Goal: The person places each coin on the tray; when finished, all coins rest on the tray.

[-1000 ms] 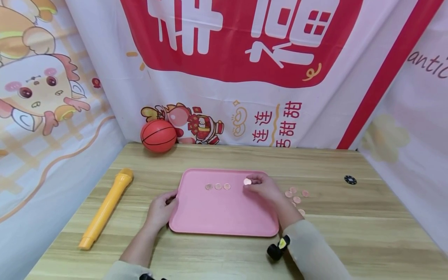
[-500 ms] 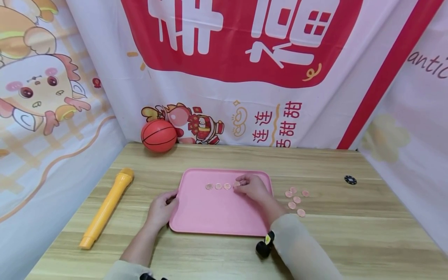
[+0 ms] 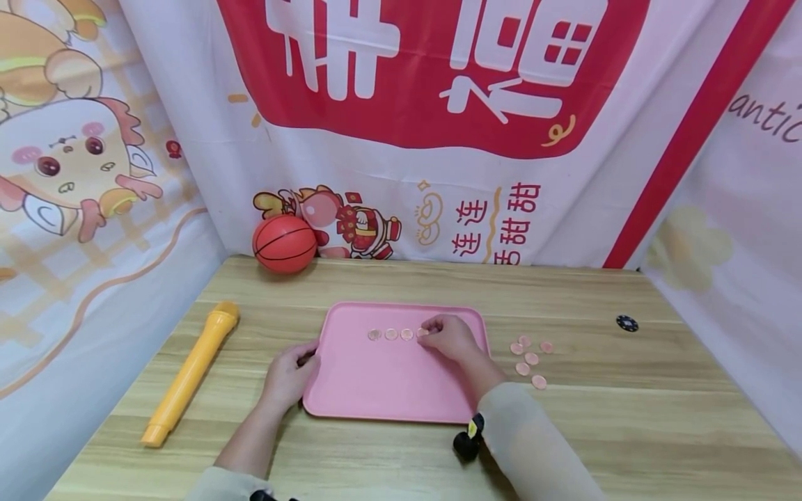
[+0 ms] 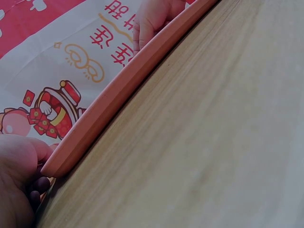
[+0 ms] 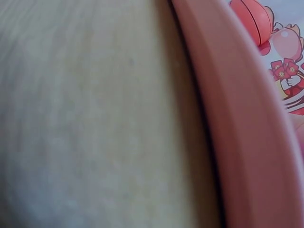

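Curled round the pink tray's [image 3: 401, 390] left edge, my left hand [image 3: 288, 376] grips it; my right hand [image 3: 452, 337] pinches a coin [image 3: 422, 332] beside three others.

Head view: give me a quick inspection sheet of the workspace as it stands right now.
Surface: wooden table, bare wood around the tray.
Job's things: pink tray holds three coins in a row; a fourth coin under the right fingertips; five loose coins on the table right of the tray.
Clutter: yellow toy microphone, small basketball, black disc.
Grippers: left hand grips the tray's left edge; right hand pinches the fourth coin.
Cables: nothing seen.
Surroundings: printed banners behind and at both sides.
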A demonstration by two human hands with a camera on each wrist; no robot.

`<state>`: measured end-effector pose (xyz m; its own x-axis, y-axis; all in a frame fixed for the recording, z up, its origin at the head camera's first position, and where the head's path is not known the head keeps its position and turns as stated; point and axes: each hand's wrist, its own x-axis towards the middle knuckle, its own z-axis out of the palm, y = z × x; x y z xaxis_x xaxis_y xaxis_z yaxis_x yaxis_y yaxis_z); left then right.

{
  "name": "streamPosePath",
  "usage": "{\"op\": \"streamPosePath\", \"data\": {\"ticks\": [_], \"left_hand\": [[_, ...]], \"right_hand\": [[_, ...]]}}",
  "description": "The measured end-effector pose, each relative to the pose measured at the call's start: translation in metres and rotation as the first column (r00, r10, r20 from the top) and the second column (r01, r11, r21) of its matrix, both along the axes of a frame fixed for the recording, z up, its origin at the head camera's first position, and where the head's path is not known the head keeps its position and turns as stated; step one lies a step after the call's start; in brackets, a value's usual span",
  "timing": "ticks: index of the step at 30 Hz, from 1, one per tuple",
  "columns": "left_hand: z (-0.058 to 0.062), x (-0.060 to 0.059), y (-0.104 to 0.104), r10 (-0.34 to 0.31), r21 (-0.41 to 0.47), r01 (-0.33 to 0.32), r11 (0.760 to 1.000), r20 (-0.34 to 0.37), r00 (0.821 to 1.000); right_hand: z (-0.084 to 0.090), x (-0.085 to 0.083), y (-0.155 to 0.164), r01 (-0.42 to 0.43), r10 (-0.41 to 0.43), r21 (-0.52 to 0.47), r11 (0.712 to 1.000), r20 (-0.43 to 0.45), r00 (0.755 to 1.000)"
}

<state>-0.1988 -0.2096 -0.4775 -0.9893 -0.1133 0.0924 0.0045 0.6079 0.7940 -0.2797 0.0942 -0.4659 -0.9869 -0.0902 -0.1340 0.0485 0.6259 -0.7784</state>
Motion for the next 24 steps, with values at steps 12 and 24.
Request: {"op": "streamPosePath", "data": {"ticks": [12,24], "left_hand": [[-0.001,-0.001,0.001,0.002,-0.003,-0.002,1.000,-0.001,1.000],[0.000,0.000,0.000,0.003,0.009,-0.003,1.000,0.011,1.000]], "right_hand": [[-0.003,0.002,0.001,-0.016,0.016,-0.007,1.000,-0.045,0.999],[0.008,0.019,0.026,-0.034,0.013,-0.159,0.987,-0.133,0.991]]}}
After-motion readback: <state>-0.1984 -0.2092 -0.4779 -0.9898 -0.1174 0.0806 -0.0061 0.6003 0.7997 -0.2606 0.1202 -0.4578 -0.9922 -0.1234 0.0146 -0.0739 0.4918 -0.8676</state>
